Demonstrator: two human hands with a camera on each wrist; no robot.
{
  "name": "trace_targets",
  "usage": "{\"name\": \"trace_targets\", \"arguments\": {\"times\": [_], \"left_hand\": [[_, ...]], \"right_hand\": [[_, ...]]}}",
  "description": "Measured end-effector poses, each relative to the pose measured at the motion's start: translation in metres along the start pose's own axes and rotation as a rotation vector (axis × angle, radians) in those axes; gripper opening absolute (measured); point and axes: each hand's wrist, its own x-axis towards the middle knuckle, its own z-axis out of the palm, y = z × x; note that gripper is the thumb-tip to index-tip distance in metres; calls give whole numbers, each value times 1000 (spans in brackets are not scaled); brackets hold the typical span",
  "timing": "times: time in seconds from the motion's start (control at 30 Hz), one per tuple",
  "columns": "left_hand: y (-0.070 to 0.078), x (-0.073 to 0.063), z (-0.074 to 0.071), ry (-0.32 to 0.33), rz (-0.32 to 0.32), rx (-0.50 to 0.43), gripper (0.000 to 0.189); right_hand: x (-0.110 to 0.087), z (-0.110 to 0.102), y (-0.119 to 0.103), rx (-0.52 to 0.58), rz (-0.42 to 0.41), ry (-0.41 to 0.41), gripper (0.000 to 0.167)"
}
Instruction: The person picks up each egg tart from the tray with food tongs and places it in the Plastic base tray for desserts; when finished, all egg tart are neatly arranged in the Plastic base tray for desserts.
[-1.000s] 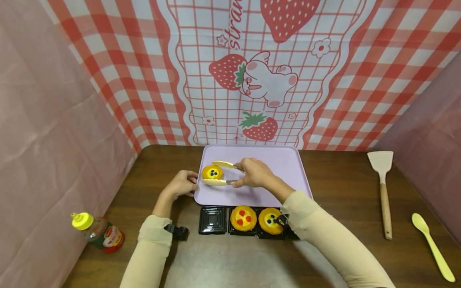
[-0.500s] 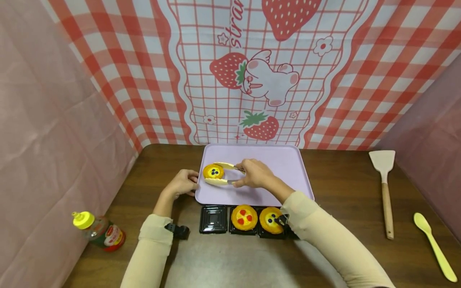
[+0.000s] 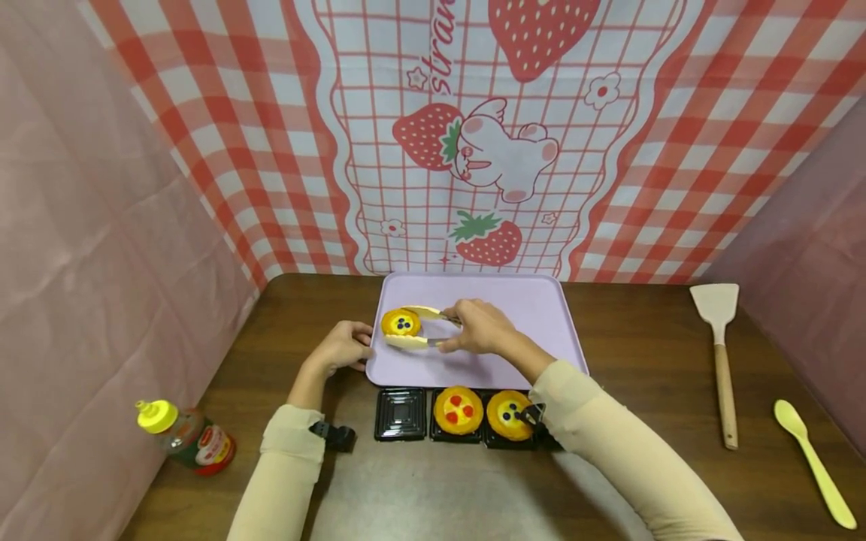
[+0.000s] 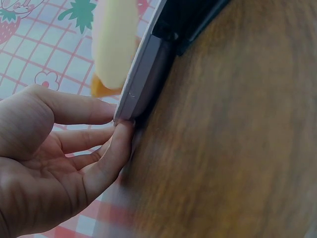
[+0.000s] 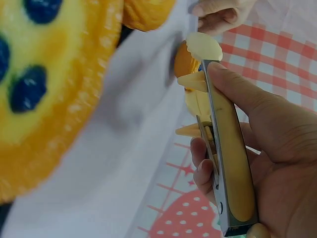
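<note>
My right hand [image 3: 482, 325] grips metal tongs [image 5: 230, 163] with cream scalloped tips. The tips lie on either side of a blueberry tart [image 3: 401, 323], at the left end of a lilac tray [image 3: 514, 308]. My left hand [image 3: 341, 346] pinches the tray's left rim, thumb above and fingers below in the left wrist view. Along the tray's front edge stand black square plastic boxes. The left box [image 3: 401, 414] holds nothing, the middle one a strawberry tart [image 3: 458, 410], and another a blueberry tart [image 3: 509, 415] partly behind my right sleeve.
A squeeze bottle [image 3: 196, 443] with a yellow cap stands at the left. A spatula [image 3: 720, 361] and a yellow spoon [image 3: 812, 462] lie at the right. A checked strawberry cloth [image 3: 467, 150] hangs behind the tray.
The tong tips have come slightly closer around the blueberry tart, which has shifted a little to the right. My left hand stays at the tray's rim.
</note>
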Motion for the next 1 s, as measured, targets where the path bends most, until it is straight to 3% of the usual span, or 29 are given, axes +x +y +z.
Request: {"name": "trace_targets", "arguments": {"times": [0.53,1.0], "left_hand": [[-3,1,0,0,13,7,51],[0,-1,1,-6,12,11,49]], "right_hand": [[-42,-63,-3,-32,-73,120,70],[-87,-67,-19,-88,-250,100,66]]}}
